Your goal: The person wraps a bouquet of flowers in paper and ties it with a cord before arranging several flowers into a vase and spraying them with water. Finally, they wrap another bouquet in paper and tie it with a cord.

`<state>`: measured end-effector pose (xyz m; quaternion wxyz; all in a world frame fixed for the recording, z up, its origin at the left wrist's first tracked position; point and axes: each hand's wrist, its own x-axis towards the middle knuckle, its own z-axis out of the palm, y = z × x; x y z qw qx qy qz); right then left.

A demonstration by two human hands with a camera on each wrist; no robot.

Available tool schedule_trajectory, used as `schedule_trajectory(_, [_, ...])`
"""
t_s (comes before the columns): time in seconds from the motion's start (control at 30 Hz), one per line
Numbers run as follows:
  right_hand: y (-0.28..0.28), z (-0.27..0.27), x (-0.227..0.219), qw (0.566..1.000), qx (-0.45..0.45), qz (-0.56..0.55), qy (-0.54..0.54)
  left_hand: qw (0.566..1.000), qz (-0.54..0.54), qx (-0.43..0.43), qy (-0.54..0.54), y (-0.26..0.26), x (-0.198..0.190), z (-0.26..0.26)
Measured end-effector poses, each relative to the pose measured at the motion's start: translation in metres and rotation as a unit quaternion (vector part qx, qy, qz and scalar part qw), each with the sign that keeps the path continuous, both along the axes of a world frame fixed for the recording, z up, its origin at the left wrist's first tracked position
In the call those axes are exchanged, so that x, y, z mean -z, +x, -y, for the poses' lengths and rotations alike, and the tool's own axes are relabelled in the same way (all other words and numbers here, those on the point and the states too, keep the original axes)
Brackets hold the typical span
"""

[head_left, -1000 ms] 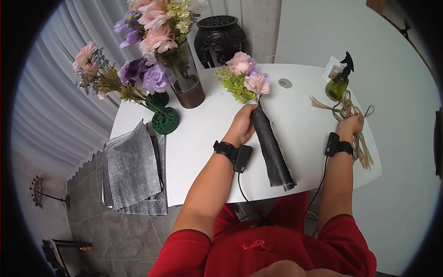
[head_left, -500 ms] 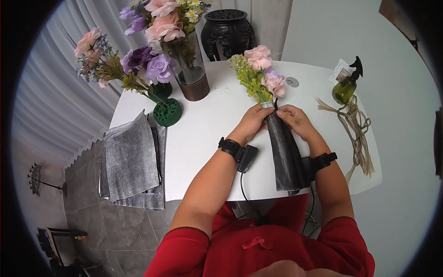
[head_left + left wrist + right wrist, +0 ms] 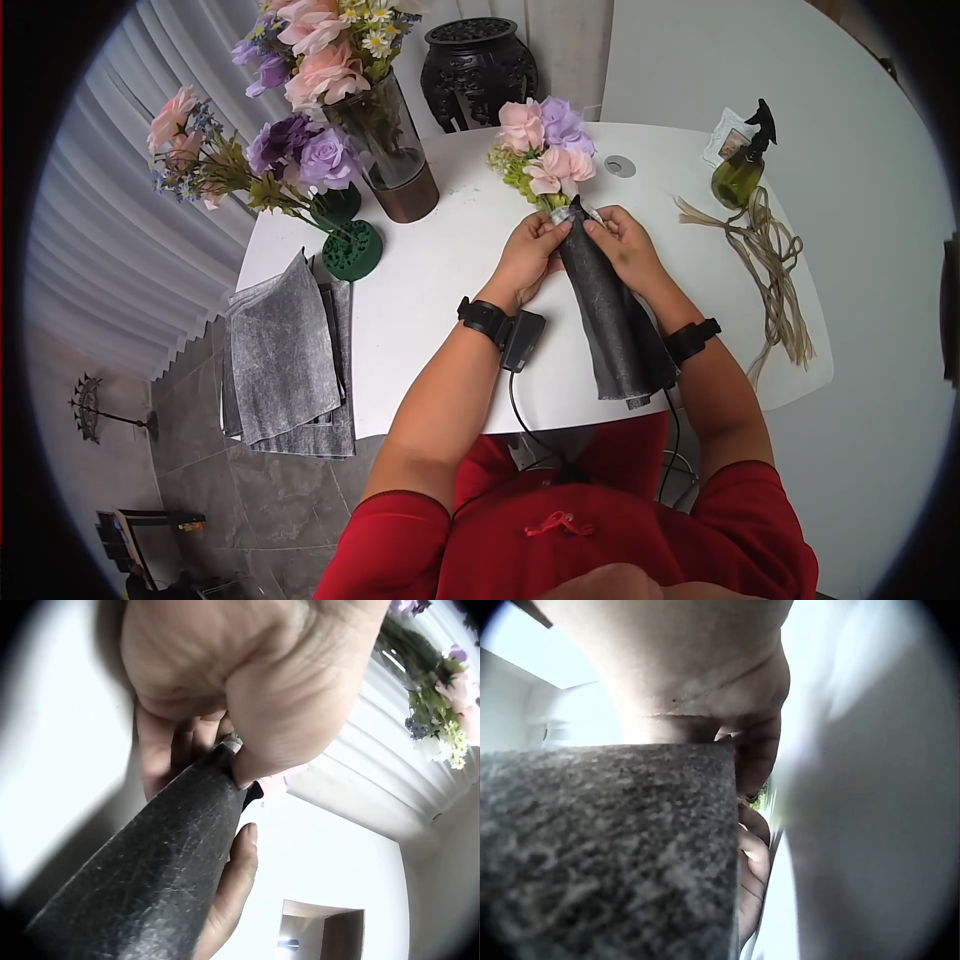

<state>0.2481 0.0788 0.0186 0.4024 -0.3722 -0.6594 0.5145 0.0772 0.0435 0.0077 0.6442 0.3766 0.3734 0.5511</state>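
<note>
A bouquet (image 3: 555,165) of pink and purple artificial roses with green sprigs lies over the table, blooms pointing away from me. Dark grey wrapping paper (image 3: 608,315) is rolled around its stems and flares toward the table's front edge. My left hand (image 3: 527,255) pinches the narrow top of the paper, thumb uppermost, just under the blooms. Opposite it, my right hand (image 3: 628,250) holds the paper's other side, its thumb pressed on the wrap. In the left wrist view the paper (image 3: 142,870) forms a cone narrowing into the fingers. The stems inside are hidden.
Raffia strands (image 3: 768,275) lie at the right beside a green spray bottle (image 3: 738,180). Grey sheets (image 3: 285,355) overhang the table's left edge. Behind them stand a green flower holder (image 3: 352,250) with flowers and a glass vase (image 3: 398,165) of roses.
My right hand has let go of the raffia and come left to the bouquet's neck. The paper's flared end has swung slightly right, and its edge now laps higher over the stems.
</note>
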Motion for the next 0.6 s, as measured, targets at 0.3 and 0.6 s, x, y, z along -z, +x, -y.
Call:
schedule_trajectory(0.3, [-0.003,0.002,-0.001,0.996,-0.052,-0.047,-0.052,0.996,0.084,-0.035,-0.014,-0.001,0.0,-0.002])
schedule_trajectory(0.6, [0.0,0.002,-0.005,0.98,-0.043,-0.107,-0.163,0.979,0.19,0.064,-0.019,-0.012,-0.009,0.003])
